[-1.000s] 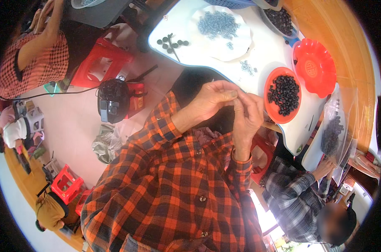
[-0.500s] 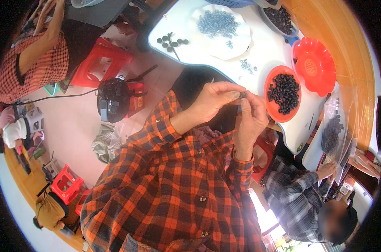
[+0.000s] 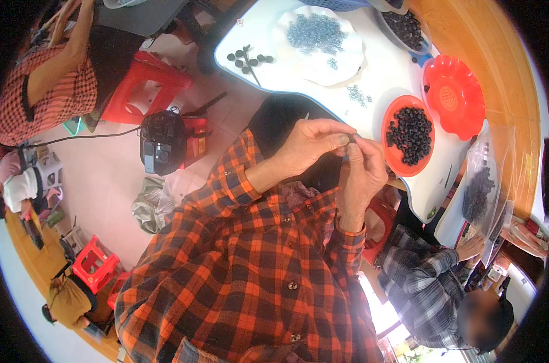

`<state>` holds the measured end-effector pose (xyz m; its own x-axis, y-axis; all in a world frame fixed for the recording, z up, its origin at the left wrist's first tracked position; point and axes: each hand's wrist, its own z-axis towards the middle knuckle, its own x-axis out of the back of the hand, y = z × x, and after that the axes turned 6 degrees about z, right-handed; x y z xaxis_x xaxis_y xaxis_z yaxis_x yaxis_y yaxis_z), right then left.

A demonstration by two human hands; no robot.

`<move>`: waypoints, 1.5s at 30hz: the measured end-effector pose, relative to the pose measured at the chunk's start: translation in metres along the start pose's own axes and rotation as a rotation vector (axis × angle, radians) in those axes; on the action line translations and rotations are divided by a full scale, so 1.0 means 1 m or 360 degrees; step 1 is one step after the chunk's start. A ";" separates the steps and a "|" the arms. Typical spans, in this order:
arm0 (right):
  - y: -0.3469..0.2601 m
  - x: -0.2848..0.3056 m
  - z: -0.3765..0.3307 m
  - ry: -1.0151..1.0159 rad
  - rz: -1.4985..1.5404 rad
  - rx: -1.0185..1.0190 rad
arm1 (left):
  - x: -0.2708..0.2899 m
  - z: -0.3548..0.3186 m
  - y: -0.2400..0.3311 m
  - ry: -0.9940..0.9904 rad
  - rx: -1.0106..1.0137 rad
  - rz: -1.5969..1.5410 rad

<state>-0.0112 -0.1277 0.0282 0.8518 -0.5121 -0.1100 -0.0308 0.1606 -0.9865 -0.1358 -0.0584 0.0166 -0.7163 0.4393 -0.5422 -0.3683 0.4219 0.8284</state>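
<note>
A person's left hand (image 3: 313,144) and right hand (image 3: 364,174) meeting, fingertips pinching a small dark piece (image 3: 350,139), near the edge of a white table (image 3: 259,36), red bowl (image 3: 402,170) of black ring-shaped pieces (image 3: 410,136) beside the right hand, white plate (image 3: 304,69) of bluish bits (image 3: 315,34) beyond

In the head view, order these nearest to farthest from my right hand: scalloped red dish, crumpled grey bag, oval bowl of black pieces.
From your right hand:
1. Oval bowl of black pieces: close, to the right.
2. Scalloped red dish: right, beyond the bowl.
3. Crumpled grey bag: far to the left.
</note>
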 end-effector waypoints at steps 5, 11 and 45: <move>-0.001 -0.001 0.001 -0.0049 -0.0565 0.0333 | -0.007 -0.002 0.002 0.0091 -0.0120 0.0148; -0.003 -0.001 0.001 -0.0110 -0.0414 0.0284 | 0.000 0.001 -0.010 -0.0016 -0.0001 -0.0236; -0.006 -0.006 -0.002 -0.0059 0.0048 -0.0083 | 0.003 0.000 0.002 -0.0033 -0.0141 0.0141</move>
<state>-0.0169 -0.1275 0.0349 0.8688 -0.4761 -0.1359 -0.0828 0.1310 -0.9879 -0.1387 -0.0566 0.0169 -0.7363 0.4886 -0.4681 -0.3554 0.3095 0.8820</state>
